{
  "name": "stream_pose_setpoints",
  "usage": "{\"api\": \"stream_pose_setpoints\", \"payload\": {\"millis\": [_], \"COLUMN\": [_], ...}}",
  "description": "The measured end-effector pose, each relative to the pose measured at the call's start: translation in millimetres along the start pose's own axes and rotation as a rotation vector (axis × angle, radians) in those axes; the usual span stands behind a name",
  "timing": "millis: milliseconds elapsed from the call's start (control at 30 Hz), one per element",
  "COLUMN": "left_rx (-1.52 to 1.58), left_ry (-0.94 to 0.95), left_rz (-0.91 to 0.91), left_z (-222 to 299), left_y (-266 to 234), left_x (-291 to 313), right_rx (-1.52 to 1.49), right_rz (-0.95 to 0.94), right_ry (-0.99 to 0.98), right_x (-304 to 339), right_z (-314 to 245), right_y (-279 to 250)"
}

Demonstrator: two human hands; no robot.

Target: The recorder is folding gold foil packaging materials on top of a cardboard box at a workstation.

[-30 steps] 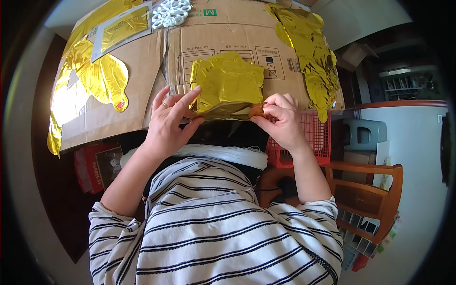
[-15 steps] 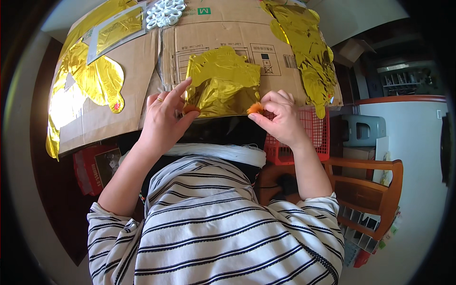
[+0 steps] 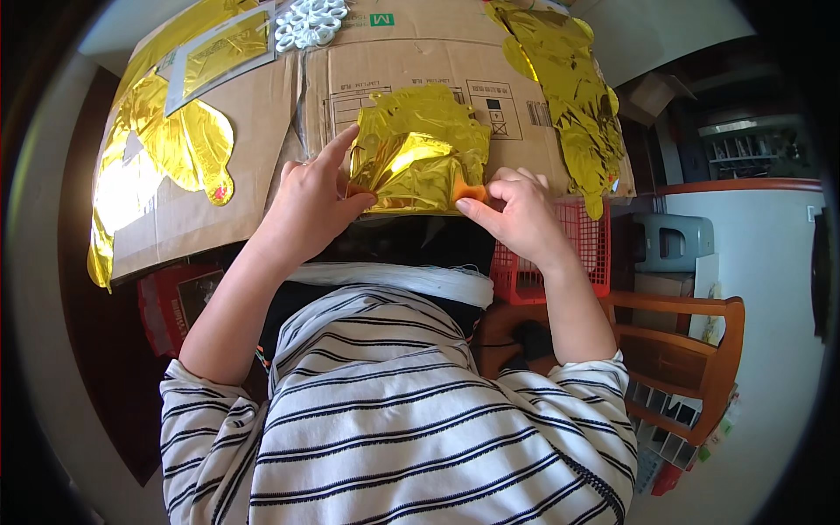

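Between the two hands lies the gold foil packet (image 3: 420, 162), folded and creased, at the near edge of the bench (image 3: 254, 157), whose top is of brown cardboard. The left hand (image 3: 317, 203) is grasping the near left corner of this packet, with the thumb bent inward; its index finger is stretched forward along the packet's left side. The right hand (image 3: 516, 206) is grasping the near right corner between thumb and curled fingers. Something orange (image 3: 470, 191) shows at its fingertips, but I cannot tell exactly what it is.

To the left of the left hand, a loose gold foil piece (image 3: 199, 144) is spread. Beyond that hand are a clear bag (image 3: 219, 57) with gold foil inside and a white bundle of rings (image 3: 311, 24). Beyond the right hand, to its right, a crumpled foil strip (image 3: 577, 114) hangs slightly over the edge. Just beside this hand, lower down, stands a red basket (image 3: 591, 249).
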State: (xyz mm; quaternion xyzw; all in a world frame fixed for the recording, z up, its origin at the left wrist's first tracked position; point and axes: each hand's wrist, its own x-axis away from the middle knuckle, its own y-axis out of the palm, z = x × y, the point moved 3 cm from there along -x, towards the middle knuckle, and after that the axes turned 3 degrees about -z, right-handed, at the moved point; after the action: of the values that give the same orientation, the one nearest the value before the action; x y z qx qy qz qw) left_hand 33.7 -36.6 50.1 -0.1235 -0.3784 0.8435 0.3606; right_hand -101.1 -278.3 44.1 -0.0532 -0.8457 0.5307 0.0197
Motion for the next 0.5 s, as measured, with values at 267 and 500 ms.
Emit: {"api": "stream_pose_setpoints", "payload": {"millis": [267,500], "left_rx": [0.077,0.166], "left_ry": [-0.202,-0.216], "left_rz": [-0.103,-0.052], "left_z": [11,-5], "left_y": [-12,-12], "left_x": [-3,4], "right_rx": [0.004,0.021], "right_rz": [0.04,0.012], "right_ry": [0.049,0.047], "right_x": [-2,-5], "right_z": [-2,-4], "right_y": [6,5]}}
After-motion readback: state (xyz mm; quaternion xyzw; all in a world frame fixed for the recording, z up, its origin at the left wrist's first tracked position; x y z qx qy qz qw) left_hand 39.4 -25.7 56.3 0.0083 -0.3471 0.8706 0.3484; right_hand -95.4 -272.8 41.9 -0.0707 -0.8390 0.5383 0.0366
